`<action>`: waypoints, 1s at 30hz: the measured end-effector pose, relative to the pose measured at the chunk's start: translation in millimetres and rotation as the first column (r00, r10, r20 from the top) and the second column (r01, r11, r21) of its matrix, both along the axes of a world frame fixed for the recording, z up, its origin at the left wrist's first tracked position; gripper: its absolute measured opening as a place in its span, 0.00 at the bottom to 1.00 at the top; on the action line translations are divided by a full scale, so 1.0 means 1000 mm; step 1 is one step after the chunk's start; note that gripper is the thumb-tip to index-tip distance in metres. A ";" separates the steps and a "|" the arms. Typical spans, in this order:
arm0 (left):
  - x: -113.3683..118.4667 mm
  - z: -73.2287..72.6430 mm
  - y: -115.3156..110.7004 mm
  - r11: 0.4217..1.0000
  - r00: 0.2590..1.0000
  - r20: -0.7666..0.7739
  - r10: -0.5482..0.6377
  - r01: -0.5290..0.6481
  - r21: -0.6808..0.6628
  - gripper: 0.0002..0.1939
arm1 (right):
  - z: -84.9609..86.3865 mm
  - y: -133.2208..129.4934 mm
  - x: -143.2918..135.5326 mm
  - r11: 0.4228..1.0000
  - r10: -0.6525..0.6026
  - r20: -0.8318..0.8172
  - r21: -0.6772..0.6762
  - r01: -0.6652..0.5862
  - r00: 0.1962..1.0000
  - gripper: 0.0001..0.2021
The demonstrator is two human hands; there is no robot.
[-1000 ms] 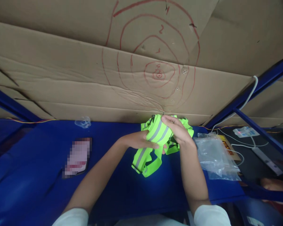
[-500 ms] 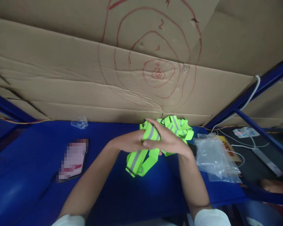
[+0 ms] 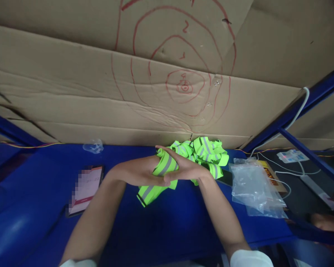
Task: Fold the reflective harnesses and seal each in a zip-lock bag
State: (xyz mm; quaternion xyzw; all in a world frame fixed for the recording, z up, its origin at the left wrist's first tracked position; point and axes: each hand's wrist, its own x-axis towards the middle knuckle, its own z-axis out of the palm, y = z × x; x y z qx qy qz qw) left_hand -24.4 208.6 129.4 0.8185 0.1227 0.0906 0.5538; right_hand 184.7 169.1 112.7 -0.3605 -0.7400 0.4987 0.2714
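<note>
Left hand [image 3: 141,170] and right hand [image 3: 186,167] clasp a green strap [image 3: 164,163], its long axis seemingly slanting toward the near left.

Brown cardboard [image 3: 58,85] marked with red rings [image 3: 185,87] backs a blue tabletop [image 3: 178,230].

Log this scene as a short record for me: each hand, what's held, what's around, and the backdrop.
Left hand: gripping lime-green strap bundle
Right hand: gripping the same bundle from the other side
Bundle: grey reflective stripes; a dark-edged end sticks out below the hands
Beyond right hand: heap of similar straps; link to bundle hidden
Right side: clear plastic bags
Left side: flat device, screen partly pixelated
Surface: blue tabletop
Backdrop: cardboard with red hand-drawn rings
</note>
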 end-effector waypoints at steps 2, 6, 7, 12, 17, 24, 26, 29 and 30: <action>0.004 -0.002 0.001 0.998 0.998 -0.064 0.002 -0.006 -0.060 0.15 | 0.010 -0.006 0.003 0.998 -0.061 0.034 0.034 0.060 0.998 0.51; 0.026 -0.020 0.009 0.916 0.987 -0.034 0.154 -0.156 -0.369 0.23 | 0.026 -0.022 0.014 0.928 -0.293 0.146 0.280 0.244 0.945 0.45; 0.033 -0.025 0.008 0.890 0.984 -0.036 0.174 -0.173 -0.422 0.26 | 0.028 -0.025 0.019 0.907 -0.337 0.151 0.316 0.278 0.929 0.44; 0.065 -0.040 -0.018 0.776 0.989 -0.043 0.139 -0.136 -0.616 0.30 | 0.034 -0.030 0.055 0.853 -0.472 0.013 0.258 0.453 0.882 0.30; 0.078 -0.045 -0.028 0.716 0.945 -0.012 0.326 -0.256 -0.649 0.28 | 0.031 -0.023 0.063 0.843 -0.529 -0.096 0.049 0.535 0.843 0.23; 0.048 -0.022 0.002 0.893 0.884 0.227 0.408 -0.336 -0.298 0.40 | 0.037 -0.026 0.050 0.802 -0.468 -0.017 0.411 0.433 0.884 0.28; 0.044 -0.020 0.006 0.870 0.815 0.318 0.485 -0.409 -0.276 0.44 | 0.039 -0.028 0.047 0.820 -0.399 -0.016 0.441 0.364 0.917 0.29; 0.044 -0.019 0.006 0.846 0.800 0.321 0.507 -0.390 -0.365 0.44 | 0.038 -0.027 0.041 0.787 -0.412 -0.088 0.467 0.402 0.907 0.29; 0.045 -0.018 0.004 0.833 0.792 0.322 0.519 -0.385 -0.397 0.44 | 0.036 -0.026 0.039 0.770 -0.433 -0.115 0.469 0.433 0.894 0.29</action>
